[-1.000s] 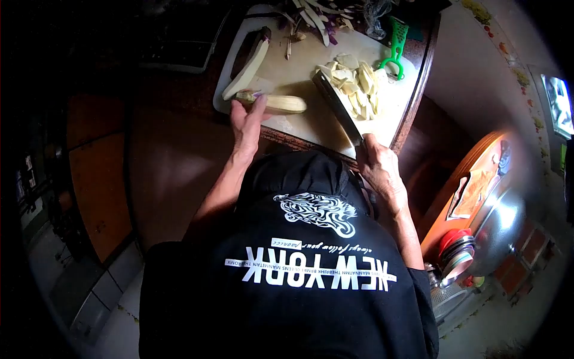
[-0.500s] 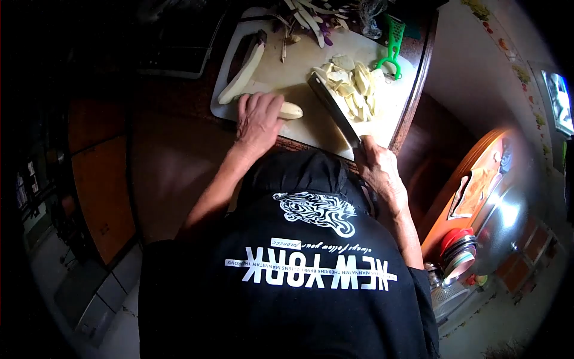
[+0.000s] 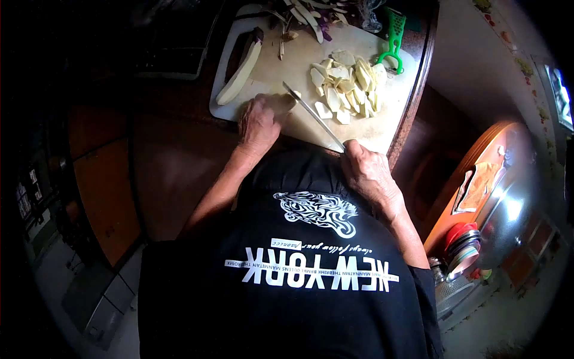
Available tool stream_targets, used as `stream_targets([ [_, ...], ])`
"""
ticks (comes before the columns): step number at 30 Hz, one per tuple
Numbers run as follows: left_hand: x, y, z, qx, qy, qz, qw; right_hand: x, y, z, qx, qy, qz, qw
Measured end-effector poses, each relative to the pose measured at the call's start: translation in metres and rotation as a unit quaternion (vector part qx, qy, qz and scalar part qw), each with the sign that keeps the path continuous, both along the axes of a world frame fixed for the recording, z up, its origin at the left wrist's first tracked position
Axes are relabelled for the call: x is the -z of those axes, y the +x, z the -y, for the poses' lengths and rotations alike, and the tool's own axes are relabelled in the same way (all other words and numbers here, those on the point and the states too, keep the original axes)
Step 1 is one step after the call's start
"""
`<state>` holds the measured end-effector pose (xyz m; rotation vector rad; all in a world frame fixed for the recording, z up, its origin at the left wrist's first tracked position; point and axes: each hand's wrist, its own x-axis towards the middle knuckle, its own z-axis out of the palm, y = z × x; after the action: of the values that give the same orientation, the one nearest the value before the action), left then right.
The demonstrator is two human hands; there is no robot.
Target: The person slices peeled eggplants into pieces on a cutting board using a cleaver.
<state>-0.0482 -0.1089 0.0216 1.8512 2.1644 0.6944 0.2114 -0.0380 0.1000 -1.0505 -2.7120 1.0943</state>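
My left hand [image 3: 260, 125] is closed around a peeled eggplant [image 3: 280, 103] near the front edge of the cutting board [image 3: 299, 51]; hand and eggplant are partly blurred. In my right hand [image 3: 372, 173] is the handle of a knife [image 3: 315, 115]. Its blade slants to the far left across the board, with the tip at the eggplant's right end. A pile of pale cut eggplant pieces [image 3: 347, 84] lies just right of the blade. Another peeled eggplant [image 3: 242, 75], its dark cap still on, rests along the board's left side.
A green peeler [image 3: 393, 42] lies at the board's far right corner. Eggplant peelings [image 3: 308, 18] are heaped at the far edge, beside crumpled clear plastic [image 3: 371, 15]. To the right stands an orange wooden piece [image 3: 466, 185] with a cloth [image 3: 480, 185] and stacked bowls [image 3: 462, 245].
The knife has moved left from the pile to the eggplant in my left hand. A few cut pieces now lie spread at the pile's near left side.
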Motion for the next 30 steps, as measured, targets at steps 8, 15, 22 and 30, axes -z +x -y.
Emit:
stream_targets([
  [8,0.038,-0.007,0.009,-0.028,0.007,-0.008,1.0,0.016,-0.024,0.001,-0.032,0.046,0.02,0.998],
  [15,0.024,-0.005,0.007,-0.019,0.004,0.008,1.0,0.029,-0.048,-0.003,-0.008,0.036,-0.018,0.999],
  [22,0.003,-0.006,0.022,-0.023,0.116,0.136,0.984,0.012,-0.024,-0.017,0.111,-0.168,-0.054,0.978],
  [30,-0.013,-0.007,0.029,-0.002,0.19,0.169,0.967,0.013,0.01,-0.021,0.238,-0.22,-0.148,0.935],
])
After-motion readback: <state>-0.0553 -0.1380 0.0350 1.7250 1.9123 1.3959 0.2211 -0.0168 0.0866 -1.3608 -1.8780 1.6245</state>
